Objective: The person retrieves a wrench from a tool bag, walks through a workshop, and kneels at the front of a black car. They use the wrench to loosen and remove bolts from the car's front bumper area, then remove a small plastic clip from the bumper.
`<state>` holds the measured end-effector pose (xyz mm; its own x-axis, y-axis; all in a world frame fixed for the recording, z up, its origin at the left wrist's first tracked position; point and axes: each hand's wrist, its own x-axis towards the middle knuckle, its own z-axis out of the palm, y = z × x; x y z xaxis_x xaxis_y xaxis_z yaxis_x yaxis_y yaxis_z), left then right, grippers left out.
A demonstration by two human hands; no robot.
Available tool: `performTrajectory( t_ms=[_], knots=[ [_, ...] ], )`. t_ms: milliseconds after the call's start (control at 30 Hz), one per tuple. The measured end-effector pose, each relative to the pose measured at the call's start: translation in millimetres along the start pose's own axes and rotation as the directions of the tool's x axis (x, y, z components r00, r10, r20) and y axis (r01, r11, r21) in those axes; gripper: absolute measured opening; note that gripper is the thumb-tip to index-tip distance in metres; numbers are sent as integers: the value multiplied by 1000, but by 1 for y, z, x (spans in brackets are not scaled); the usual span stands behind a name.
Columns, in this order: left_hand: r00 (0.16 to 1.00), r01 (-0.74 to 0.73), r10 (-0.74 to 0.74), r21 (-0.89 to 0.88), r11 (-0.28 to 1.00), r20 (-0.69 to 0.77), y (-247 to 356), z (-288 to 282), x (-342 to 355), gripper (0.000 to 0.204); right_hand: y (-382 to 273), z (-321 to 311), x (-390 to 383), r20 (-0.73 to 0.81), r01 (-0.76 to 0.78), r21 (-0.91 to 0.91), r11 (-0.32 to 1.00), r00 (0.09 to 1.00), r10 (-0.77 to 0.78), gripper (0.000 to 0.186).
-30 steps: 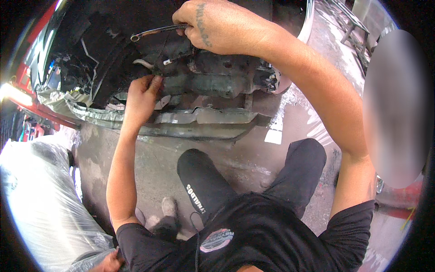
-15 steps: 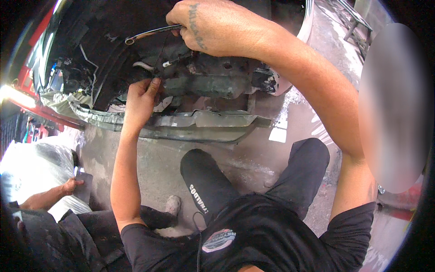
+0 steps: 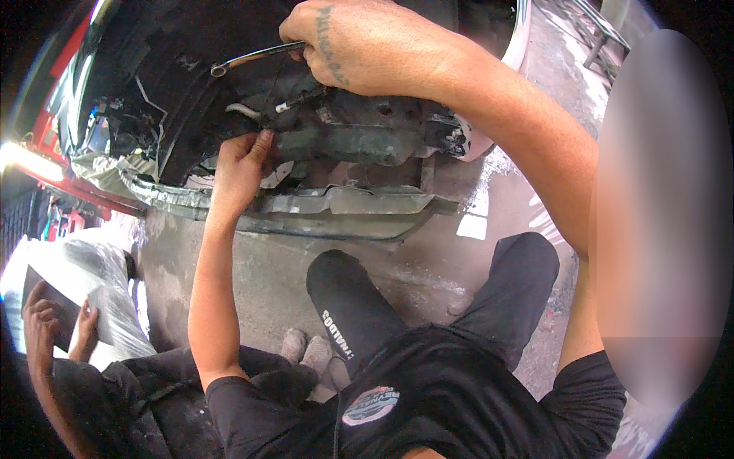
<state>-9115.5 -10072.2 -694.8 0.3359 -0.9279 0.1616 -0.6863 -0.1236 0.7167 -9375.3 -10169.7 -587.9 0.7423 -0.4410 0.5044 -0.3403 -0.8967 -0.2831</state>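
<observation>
My right hand grips a metal wrench at the top centre, its ring end free to the left over the dark opened bodywork of a vehicle. Below it, my left hand has its thumb and fingers pinched among the parts; what they hold is too small and shadowed to name. A short pale curved piece and a small white fitting sit just above those fingers. A dark green-grey rounded part runs to the right of them, above a long dented metal strip.
At the lower left, a person in dark clothing holds a grey sheet beside a plastic-covered object. Red bodywork and a bright lamp are at left. A metal stand stands at top right, over grey floor.
The other person has moved further into view at lower left and now has both hands on the grey sheet. My right hand and wrench have shifted slightly left; my left hand stays pinched in place.
</observation>
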Motion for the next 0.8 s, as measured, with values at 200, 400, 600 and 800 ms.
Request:
performTrajectory(
  t_ms=[200, 400, 600, 800],
  knots=[
    [984, -158, 170, 176, 972, -55, 0, 3, -3, 41, 2, 0, -3, -22, 24, -4, 1000, 999, -24, 17],
    [978, -202, 210, 294, 934, 5, 3, 1, -1, 47, 6, 8, -1, -59, 61, -42, 997, 996, -64, 16],
    [974, 191, -174, -110, 975, 148, 3, -9, 7, 52, 12, 13, 0, -77, 35, -52, 998, 996, -39, 16],
    [966, -235, 240, 65, 970, -100, -1, 0, -1, 45, 12, 14, 0, -77, 46, -56, 997, 996, -50, 16]
  ],
)
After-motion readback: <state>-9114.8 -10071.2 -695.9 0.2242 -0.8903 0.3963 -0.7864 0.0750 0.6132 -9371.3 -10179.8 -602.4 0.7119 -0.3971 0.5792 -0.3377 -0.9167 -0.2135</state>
